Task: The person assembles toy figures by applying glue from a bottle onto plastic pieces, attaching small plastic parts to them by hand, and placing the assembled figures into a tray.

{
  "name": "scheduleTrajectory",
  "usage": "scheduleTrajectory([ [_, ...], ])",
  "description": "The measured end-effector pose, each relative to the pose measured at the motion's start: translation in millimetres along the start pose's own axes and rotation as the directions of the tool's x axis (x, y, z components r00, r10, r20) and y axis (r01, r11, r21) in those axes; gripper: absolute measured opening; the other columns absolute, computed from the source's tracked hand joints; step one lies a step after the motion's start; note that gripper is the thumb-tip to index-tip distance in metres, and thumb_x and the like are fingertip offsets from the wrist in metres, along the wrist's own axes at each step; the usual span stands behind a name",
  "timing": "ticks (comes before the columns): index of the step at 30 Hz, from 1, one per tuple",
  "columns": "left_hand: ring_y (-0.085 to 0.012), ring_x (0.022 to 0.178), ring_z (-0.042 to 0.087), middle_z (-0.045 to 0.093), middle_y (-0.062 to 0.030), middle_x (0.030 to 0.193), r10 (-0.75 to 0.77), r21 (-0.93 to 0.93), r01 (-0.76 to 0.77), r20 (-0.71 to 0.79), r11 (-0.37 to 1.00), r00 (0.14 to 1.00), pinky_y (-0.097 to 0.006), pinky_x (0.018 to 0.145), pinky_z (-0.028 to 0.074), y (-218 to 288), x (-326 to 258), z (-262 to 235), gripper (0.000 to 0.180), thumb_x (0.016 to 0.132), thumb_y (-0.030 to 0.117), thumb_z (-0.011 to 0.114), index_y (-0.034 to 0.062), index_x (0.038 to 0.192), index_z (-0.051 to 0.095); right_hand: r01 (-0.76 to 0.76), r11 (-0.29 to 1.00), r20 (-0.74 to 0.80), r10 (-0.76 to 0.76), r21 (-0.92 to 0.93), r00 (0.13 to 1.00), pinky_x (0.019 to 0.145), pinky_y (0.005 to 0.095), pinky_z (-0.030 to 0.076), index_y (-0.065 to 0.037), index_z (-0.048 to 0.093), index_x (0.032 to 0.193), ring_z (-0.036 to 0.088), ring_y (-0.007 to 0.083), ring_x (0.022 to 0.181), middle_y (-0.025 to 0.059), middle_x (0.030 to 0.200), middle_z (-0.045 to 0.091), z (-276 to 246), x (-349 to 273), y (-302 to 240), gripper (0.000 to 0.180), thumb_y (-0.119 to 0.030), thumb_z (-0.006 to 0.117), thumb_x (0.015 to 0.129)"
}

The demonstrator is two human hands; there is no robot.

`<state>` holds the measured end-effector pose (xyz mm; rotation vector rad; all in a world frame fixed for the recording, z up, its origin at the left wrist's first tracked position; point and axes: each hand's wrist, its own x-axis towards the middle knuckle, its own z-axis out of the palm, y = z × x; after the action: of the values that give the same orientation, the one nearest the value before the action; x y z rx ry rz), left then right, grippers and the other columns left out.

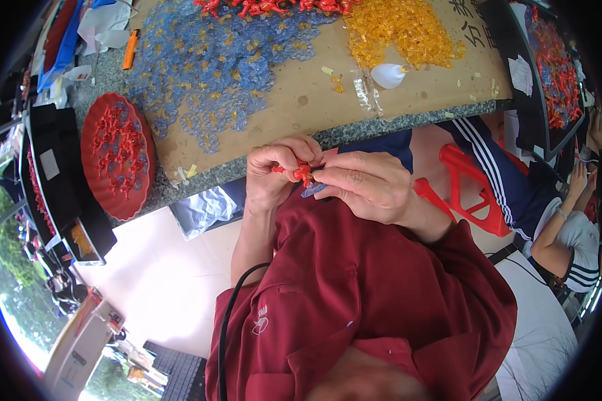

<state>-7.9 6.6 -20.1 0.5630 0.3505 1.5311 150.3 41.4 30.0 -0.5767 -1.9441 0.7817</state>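
Observation:
Just off the table's near edge, my left hand [271,167] is closed, fingers and thumb pinching a small red plastic figure [302,173]. From the other side my right hand [371,184] is closed at the same figure. A translucent blue plastic piece [312,190] shows under its fingertips, against the red figure. The fingers partly hide how the two parts meet. Beyond my hands, a wide heap of similar blue pieces [207,67] with yellow bits among them covers the brown board [301,100].
A red scalloped tray [89,150] of red figures and blue pieces sits at left. Farther back lie red figures [267,7], a yellow heap [401,33], a white squeeze bottle [388,75] and an orange cutter [131,50]. Another person's arm [558,224] shows at right, near a red stool [471,190].

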Motion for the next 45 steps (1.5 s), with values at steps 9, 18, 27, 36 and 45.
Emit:
scheduleTrajectory([
  [9,-0.0247,0.081,0.058,0.063,-0.0127,0.085,0.000,0.402,-0.016,0.040,0.916,0.999,-0.035,0.073,0.048,23.5,-0.6,1.8,0.010,0.069,0.003,0.069,-0.0002,0.073,0.062,-0.050,0.995,0.023,0.049,0.084,0.999,0.054,0.0267,0.050,-0.002,0.065,0.085,0.063,0.0209,0.065,0.0096,0.078,0.063,3.5,0.4,3.6,0.027,-0.008,0.075,0.060],
  [18,-0.0203,0.083,0.059,0.061,-0.0130,0.087,0.029,0.610,-0.056,0.054,0.791,0.998,-0.029,0.073,0.048,81.8,1.0,17.8,0.013,0.069,-0.008,0.065,-0.0029,0.081,0.063,-0.200,0.953,0.077,0.188,0.228,0.979,0.056,0.0266,0.051,0.003,0.061,0.094,0.062,0.0164,0.066,0.0139,0.090,0.062,3.9,14.5,-5.3,0.036,0.002,0.074,0.060],
  [27,-0.0160,0.069,0.063,0.066,-0.0099,0.074,0.779,0.769,0.537,-0.082,-0.348,0.622,-0.027,0.066,0.049,257.4,2.4,-45.8,0.021,0.074,0.012,0.067,0.0027,0.093,0.066,-0.435,0.900,-0.088,0.433,-0.012,0.897,0.060,0.0219,0.048,0.005,0.061,0.095,0.059,0.0139,0.067,0.0126,0.090,0.060,-31.3,-1.7,22.3,0.021,0.006,0.062,0.074],
  [36,-0.0199,0.079,0.063,0.066,-0.0109,0.086,0.635,0.491,0.692,-0.312,-0.529,0.706,-0.030,0.075,0.047,262.8,17.8,-68.1,0.032,0.074,0.027,0.067,0.0075,0.100,0.066,-0.506,0.862,-0.225,0.499,0.027,0.837,0.054,0.0193,0.045,0.005,0.061,0.097,0.057,0.0115,0.065,0.0107,0.091,0.060,-46.9,-9.4,33.0,0.017,0.004,0.057,0.080],
  [45,-0.0278,0.083,0.059,0.063,-0.0146,0.088,0.400,0.903,0.177,-0.006,-0.392,0.917,-0.033,0.073,0.046,147.3,91.9,12.9,0.026,0.073,0.017,0.067,0.0038,0.096,0.064,-0.619,0.737,-0.427,0.484,-0.272,0.764,0.071,0.0255,0.043,-0.001,0.056,0.102,0.053,0.0158,0.082,0.0068,0.093,0.057,-45.9,9.1,43.1,0.039,-0.006,0.073,0.067],
])
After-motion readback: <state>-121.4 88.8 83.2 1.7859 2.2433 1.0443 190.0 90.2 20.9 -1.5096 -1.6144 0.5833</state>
